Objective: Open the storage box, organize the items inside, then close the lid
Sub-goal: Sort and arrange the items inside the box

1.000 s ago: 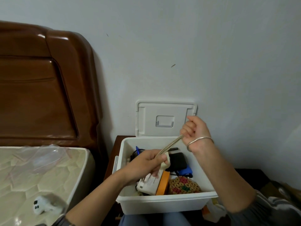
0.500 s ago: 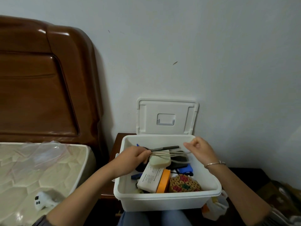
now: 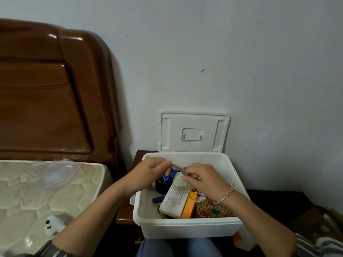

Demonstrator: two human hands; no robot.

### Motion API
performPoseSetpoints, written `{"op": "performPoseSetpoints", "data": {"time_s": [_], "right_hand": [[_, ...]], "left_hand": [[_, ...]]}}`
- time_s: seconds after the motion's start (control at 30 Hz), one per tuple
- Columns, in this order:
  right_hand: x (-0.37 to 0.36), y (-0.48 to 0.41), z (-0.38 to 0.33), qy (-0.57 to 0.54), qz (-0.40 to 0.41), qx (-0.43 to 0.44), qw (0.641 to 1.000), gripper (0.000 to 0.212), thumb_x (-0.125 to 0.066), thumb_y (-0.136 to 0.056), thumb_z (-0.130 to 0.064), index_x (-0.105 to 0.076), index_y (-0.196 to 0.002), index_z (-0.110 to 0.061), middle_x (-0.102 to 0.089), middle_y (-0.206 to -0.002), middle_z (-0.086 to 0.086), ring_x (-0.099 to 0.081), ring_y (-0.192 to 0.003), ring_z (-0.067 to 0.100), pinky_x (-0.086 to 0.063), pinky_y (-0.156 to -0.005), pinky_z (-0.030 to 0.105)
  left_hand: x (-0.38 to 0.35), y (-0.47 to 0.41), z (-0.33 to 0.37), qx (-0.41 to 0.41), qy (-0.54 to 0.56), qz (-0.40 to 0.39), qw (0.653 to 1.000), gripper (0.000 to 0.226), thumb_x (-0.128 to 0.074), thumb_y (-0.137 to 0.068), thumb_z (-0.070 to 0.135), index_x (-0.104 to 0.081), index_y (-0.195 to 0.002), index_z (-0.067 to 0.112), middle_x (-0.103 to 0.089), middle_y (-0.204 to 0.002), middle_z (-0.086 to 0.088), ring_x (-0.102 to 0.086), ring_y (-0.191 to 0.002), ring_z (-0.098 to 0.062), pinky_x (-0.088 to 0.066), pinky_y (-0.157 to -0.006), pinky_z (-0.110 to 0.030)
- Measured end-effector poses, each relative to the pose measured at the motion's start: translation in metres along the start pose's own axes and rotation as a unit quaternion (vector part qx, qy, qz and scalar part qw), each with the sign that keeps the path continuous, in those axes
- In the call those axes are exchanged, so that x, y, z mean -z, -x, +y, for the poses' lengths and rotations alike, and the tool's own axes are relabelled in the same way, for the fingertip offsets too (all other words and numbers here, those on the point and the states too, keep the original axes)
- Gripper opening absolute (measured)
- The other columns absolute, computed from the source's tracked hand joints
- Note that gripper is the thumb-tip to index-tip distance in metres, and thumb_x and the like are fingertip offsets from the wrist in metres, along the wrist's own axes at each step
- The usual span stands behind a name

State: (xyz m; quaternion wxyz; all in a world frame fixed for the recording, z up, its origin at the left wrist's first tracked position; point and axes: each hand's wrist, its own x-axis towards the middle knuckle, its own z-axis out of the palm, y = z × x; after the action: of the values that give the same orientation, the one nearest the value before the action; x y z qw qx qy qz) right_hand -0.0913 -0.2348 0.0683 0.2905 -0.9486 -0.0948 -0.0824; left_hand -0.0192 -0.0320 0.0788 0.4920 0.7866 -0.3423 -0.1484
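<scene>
The storage box [image 3: 185, 229] sits open right in front of us, low in the view above our knees. Its lid [image 3: 193, 132] stands upright against the wall behind it. We judge the organizing step to be under way, with closing not yet due. Over the middle of the box we hold a thin beige cable [image 3: 177, 167]. Our left hand [image 3: 148, 175] pinches one stretch of it with curled fingers, and our right hand [image 3: 204, 180] pinches it close by, just above the pale plug [image 3: 178, 182]. A loop of the cable hangs down beside the right hand.

The cable looks light, limp and a little springy, so we would grip it at the gathered loops rather than by one strand. We would also support the plug, which is probably its only weighty part and likely to swing. The box looks like rigid, smooth plastic, best taken by its rim on both sides.

Beneath the hands lie a white and orange carton [image 3: 174, 203], a woven mat [image 3: 213, 209] and a blue clip [image 3: 167, 176]. A brown desk [image 3: 126, 210] shows at the box's left. Beyond it are a mattress [image 3: 27, 197] and a wooden headboard [image 3: 46, 89].
</scene>
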Motion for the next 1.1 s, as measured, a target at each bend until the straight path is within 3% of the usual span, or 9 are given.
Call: {"op": "performPoseSetpoints", "data": {"time_s": [0.1,0.17,0.37,0.47,0.57,0.67,0.83,0.97,1.1], "right_hand": [[-0.004,0.000,0.000,-0.137,0.013,-0.060,0.989,0.022,-0.065,-0.087,-0.020,-0.067,-0.072,-0.004,-0.064,-0.060,0.007,-0.061,-0.054,0.011,-0.050,-0.059,0.019],[-0.006,0.000,0.002,-0.275,0.037,-0.111,0.954,0.021,-0.064,-0.088,-0.017,-0.069,-0.069,-0.013,-0.064,-0.055,0.001,-0.062,-0.053,0.009,-0.051,-0.057,0.020],[-0.025,-0.006,0.004,-0.500,0.072,-0.169,0.847,0.023,-0.057,-0.092,-0.013,-0.072,-0.075,-0.015,-0.061,-0.061,-0.003,-0.058,-0.062,0.006,-0.050,-0.063,0.017],[-0.034,-0.011,0.005,-0.527,0.094,-0.174,0.827,0.023,-0.055,-0.093,-0.011,-0.072,-0.077,-0.014,-0.063,-0.066,-0.001,-0.059,-0.065,0.006,-0.051,-0.065,0.018],[-0.039,-0.012,0.005,-0.559,0.101,-0.170,0.805,0.028,-0.053,-0.094,-0.010,-0.073,-0.074,-0.015,-0.064,-0.066,-0.002,-0.060,-0.064,0.004,-0.051,-0.064,0.015],[-0.043,-0.011,0.008,-0.582,0.091,-0.169,0.790,0.027,-0.053,-0.093,-0.009,-0.074,-0.077,-0.014,-0.067,-0.070,-0.001,-0.059,-0.063,0.004,-0.051,-0.064,0.016],[-0.049,-0.007,0.013,-0.542,0.084,-0.175,0.817,0.020,-0.055,-0.093,-0.012,-0.072,-0.083,-0.012,-0.069,-0.076,0.002,-0.062,-0.067,0.008,-0.052,-0.066,0.019],[-0.050,-0.007,0.014,-0.461,0.080,-0.200,0.861,0.017,-0.053,-0.095,-0.018,-0.068,-0.088,-0.012,-0.072,-0.078,0.001,-0.068,-0.072,0.011,-0.055,-0.067,0.023],[-0.047,-0.011,0.015,-0.341,0.010,-0.245,0.907,0.046,-0.047,-0.090,-0.055,-0.066,-0.089,-0.014,-0.067,-0.069,0.000,-0.064,-0.059,0.010,-0.053,-0.056,0.022]], "left_hand": [[-0.013,0.004,-0.011,0.059,0.072,0.050,0.994,0.042,-0.041,-0.100,0.043,-0.060,-0.067,0.027,-0.046,-0.050,0.011,-0.040,-0.046,-0.001,-0.034,-0.048,-0.013],[-0.026,0.006,-0.017,0.072,0.052,0.085,0.992,0.043,-0.039,-0.102,0.040,-0.063,-0.069,0.025,-0.056,-0.054,0.015,-0.050,-0.052,0.003,-0.038,-0.055,-0.015],[-0.056,0.008,-0.019,0.059,-0.086,0.110,0.988,0.045,-0.029,-0.101,0.047,-0.067,-0.106,0.023,-0.071,-0.097,0.004,-0.063,-0.090,-0.006,-0.051,-0.084,-0.028],[-0.065,0.010,-0.018,0.046,-0.108,0.094,0.989,0.058,-0.021,-0.093,0.062,-0.063,-0.095,0.021,-0.067,-0.085,0.002,-0.062,-0.079,-0.010,-0.053,-0.077,-0.036],[-0.071,0.008,-0.023,0.036,-0.173,0.095,0.980,0.054,-0.023,-0.083,0.075,-0.050,-0.076,0.029,-0.056,-0.064,0.009,-0.053,-0.060,-0.002,-0.046,-0.062,-0.025],[-0.074,0.005,-0.030,0.038,-0.213,0.092,0.972,0.034,-0.040,-0.095,0.054,-0.044,-0.070,0.031,-0.053,-0.061,0.010,-0.050,-0.056,-0.003,-0.043,-0.059,-0.024],[-0.069,0.000,-0.042,0.050,-0.246,0.070,0.965,0.027,-0.037,-0.102,0.033,-0.058,-0.092,0.019,-0.055,-0.092,0.000,-0.053,-0.076,-0.011,-0.047,-0.073,-0.025],[-0.069,0.000,-0.047,0.115,-0.170,0.019,0.979,0.024,-0.036,-0.104,0.031,-0.053,-0.093,0.017,-0.066,-0.079,-0.002,-0.062,-0.060,-0.008,-0.055,-0.061,-0.024],[-0.071,-0.003,-0.060,0.122,-0.319,0.031,0.939,0.018,-0.039,-0.103,0.029,-0.053,-0.103,0.017,-0.067,-0.093,-0.003,-0.064,-0.080,-0.018,-0.055,-0.076,-0.034]]}}
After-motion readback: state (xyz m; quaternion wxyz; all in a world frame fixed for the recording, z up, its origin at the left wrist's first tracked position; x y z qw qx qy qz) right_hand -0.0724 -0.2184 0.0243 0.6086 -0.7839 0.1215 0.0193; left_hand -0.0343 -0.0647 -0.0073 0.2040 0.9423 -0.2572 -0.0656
